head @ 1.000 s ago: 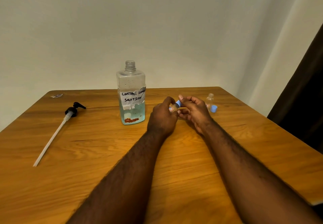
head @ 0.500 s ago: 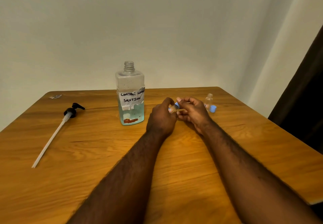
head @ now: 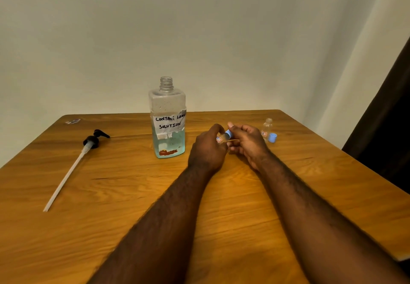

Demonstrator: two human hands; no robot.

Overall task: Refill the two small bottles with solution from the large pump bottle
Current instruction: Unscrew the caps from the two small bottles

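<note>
– While your left hand (head: 207,150) gripped the first small bottle (head: 221,138), tipped sideways above the wooden table (head: 111,195), your right hand (head: 246,141) pinched its blue cap (head: 228,133) between thumb and fingers.
– Noted. Your second small bottle (head: 267,127) stood upright and uncapped near the far right edge, a loose blue cap (head: 272,137) just beside it.
– Your large solution bottle (head: 168,126) stood open mid-table; its pump (head: 94,140) lay well to the left.

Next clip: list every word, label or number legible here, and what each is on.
"CONTAC LENS SOLUTION": handwritten on the white paper label of the large bottle; the end of the first word is creased.
Orange-framed label on the standing small bottle: too small to read.
Label on the held small bottle: blurred.
Reddish print at the large bottle's base: unreadable.
</note>
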